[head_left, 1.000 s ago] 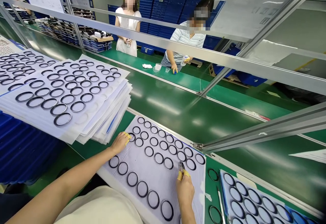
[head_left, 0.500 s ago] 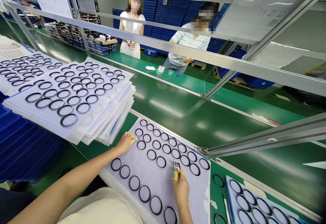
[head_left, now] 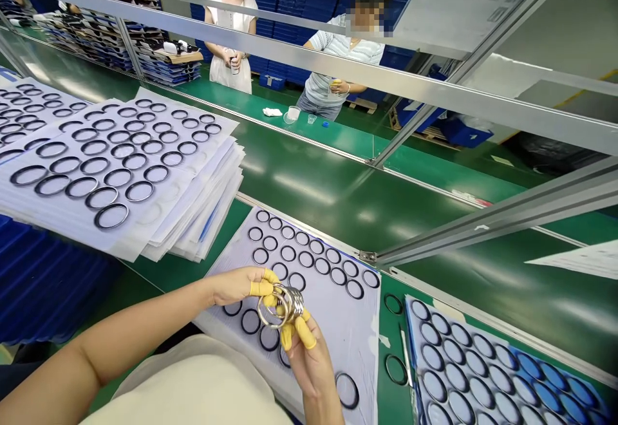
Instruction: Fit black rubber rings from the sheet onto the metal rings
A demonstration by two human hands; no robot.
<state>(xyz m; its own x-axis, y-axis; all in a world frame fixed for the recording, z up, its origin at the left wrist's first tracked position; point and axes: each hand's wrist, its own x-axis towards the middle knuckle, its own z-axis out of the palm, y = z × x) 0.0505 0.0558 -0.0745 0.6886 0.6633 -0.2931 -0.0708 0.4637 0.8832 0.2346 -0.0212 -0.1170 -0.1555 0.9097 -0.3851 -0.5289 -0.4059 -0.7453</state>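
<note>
Your left hand (head_left: 240, 285) now joins your right hand (head_left: 309, 355), both clamped on rings (head_left: 296, 302), so gathering off the sheet (head_left: 338, 328) below seems paused.

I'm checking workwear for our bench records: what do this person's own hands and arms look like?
The left hand and right hand both wear yellow finger cots on some digits, with the palms uncovered. No sleeve shows on either forearm, and I see no watch or bracelet at the wrists. A cream-coloured top covers the torso.
</note>
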